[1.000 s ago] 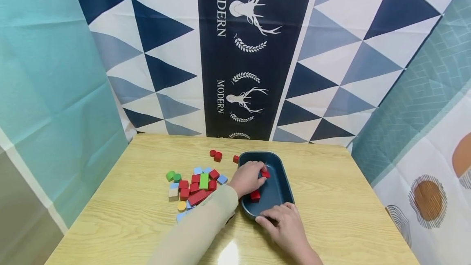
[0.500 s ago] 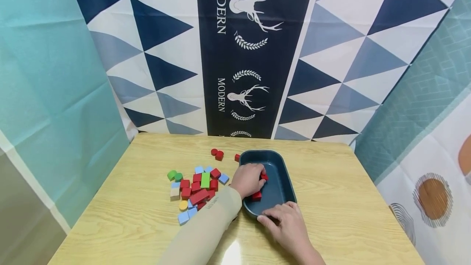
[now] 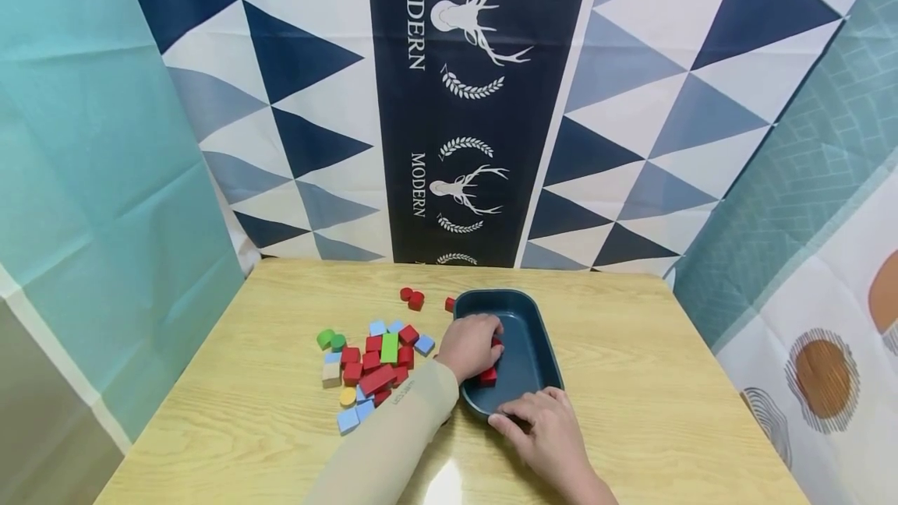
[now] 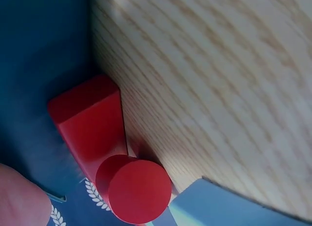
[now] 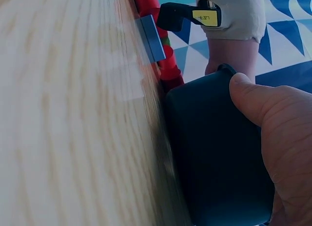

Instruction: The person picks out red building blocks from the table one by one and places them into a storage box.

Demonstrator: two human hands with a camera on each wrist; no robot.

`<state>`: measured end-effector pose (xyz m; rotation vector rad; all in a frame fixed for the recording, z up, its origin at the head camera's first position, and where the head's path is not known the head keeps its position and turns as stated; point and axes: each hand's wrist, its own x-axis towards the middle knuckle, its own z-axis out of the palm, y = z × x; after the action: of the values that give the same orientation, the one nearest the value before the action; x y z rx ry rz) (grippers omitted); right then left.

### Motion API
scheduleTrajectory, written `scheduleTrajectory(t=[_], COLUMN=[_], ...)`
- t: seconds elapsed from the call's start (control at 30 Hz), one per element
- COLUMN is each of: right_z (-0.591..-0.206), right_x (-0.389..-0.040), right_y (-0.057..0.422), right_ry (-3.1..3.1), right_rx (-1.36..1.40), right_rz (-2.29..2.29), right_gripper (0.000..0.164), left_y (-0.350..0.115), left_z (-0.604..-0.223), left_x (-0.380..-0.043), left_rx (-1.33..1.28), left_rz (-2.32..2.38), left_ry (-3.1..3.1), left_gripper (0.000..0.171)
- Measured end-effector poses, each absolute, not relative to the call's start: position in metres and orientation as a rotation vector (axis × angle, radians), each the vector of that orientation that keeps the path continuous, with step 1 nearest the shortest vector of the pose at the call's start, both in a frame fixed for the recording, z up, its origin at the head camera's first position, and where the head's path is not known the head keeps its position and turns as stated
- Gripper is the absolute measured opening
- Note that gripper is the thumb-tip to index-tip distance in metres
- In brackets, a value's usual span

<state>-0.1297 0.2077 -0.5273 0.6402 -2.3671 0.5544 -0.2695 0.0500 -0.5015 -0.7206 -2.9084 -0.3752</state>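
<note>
My left hand (image 3: 471, 345) is down in the left side of a dark blue tray (image 3: 522, 341), back of the hand up. Its curled fingers and thumb hold a red block (image 3: 497, 342), mostly covered by the hand. Just nearer than that hand, another red block (image 3: 487, 377) lies on the tray floor. My right hand (image 3: 547, 431) grips the tray's near rim, the thumb outside the wall; the right wrist view shows that thumb (image 5: 246, 96) pressed near the top edge. In the left wrist view, a fingertip (image 4: 22, 199) shows at the lower left.
Left of the tray lies a cluster of red, blue, green and plain wooden blocks, including a long red block (image 3: 377, 379) and a green block (image 3: 390, 347). Behind it are a few red pieces (image 3: 416, 301). A patterned cloth (image 3: 456, 100) hangs behind the wooden table (image 3: 631, 380).
Inside the tray, my left hand and the red block have shifted slightly toward the left wall and nearer me. The right hand stays on the near rim.
</note>
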Motion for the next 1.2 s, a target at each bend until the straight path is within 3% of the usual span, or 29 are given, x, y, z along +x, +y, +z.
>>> scheduleTrajectory(t=[0.37, 0.7, 0.93, 1.2], right_z=[-0.527, -0.528, -0.528, -0.528], right_x=[-0.127, -0.128, -0.131, -0.130], right_y=[0.206, 0.208, 0.206, 0.205], right_ry=[-2.364, -2.389, -2.375, -2.404], right_rx=[0.635, 0.600, 0.626, 0.612], right_rz=[0.545, 0.552, 0.561, 0.556], right_gripper=[0.013, 0.015, 0.016, 0.015], left_y=[0.035, -0.066, -0.130, -0.146], left_z=[-0.496, -0.448, -0.443, -0.440], left_x=[-0.258, -0.211, -0.164, -0.141], left_rx=[-0.705, -0.808, -0.615, -0.460], left_rz=[-0.596, -0.368, -0.272, -0.364], left_ry=[-2.836, -2.854, -2.948, -2.938], left_gripper=[0.040, 0.025, 0.032, 0.043])
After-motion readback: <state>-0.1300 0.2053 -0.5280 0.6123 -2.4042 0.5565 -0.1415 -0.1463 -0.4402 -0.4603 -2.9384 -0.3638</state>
